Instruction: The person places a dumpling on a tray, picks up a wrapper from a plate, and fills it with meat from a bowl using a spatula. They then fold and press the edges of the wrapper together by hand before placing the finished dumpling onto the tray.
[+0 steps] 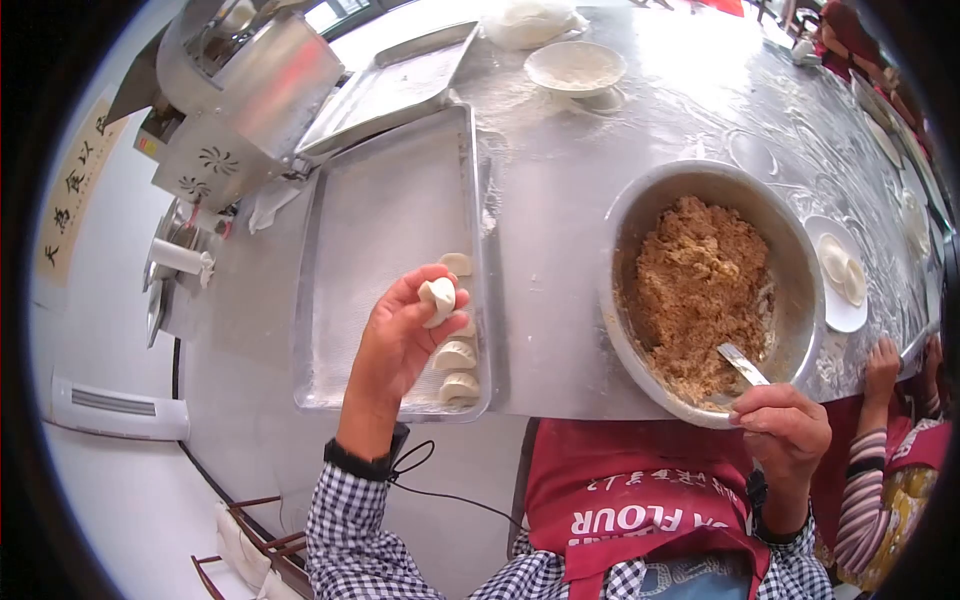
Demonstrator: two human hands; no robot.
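My left hand (405,330) is closed around a folded dumpling (438,300), held above the right side of a metal tray (385,220). Below it, several dumplings (455,356) lie in a column along that side of the tray, partly hidden by my fingers. My right hand (785,425) grips a flat metal spatula (742,363) at the near rim of a steel bowl (615,275). The spatula's blade reaches over the brown minced filling (700,285) in the bowl; its handle is hidden in my fingers.
A white plate with dough wrappers (842,270) sits right of the bowl. Farther back are another tray (395,85), a white bowl (575,68) and a plastic bag (530,22). A metal machine (250,100) stands at left. Another person's hand (882,370) rests at the right edge.
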